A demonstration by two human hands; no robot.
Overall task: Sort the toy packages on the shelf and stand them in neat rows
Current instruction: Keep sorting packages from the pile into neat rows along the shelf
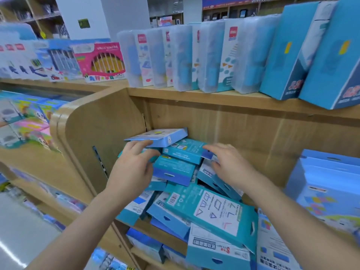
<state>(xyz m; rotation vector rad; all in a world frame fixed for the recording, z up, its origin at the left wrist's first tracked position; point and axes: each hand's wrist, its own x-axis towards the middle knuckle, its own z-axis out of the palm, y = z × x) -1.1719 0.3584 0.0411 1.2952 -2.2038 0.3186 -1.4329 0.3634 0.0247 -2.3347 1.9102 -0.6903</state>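
Note:
A jumbled heap of flat blue toy packages (175,168) fills the left part of the middle wooden shelf (253,133). My left hand (132,166) reaches into the heap; its fingers touch the underside of the topmost package (157,136), which lies flat and tilted. My right hand (229,164) rests on a teal package (185,151) just below, fingers spread over its corner. A large package with shape drawings (216,209) lies face up at the front of the heap, hanging over the shelf edge.
The upper shelf holds upright clear-wrapped boxes (181,57) and tall blue boxes (288,53). Blue boxes stand at the right (327,188). A curved wooden side panel (83,129) bounds the heap on the left. More packages sit on the shelf below (146,242).

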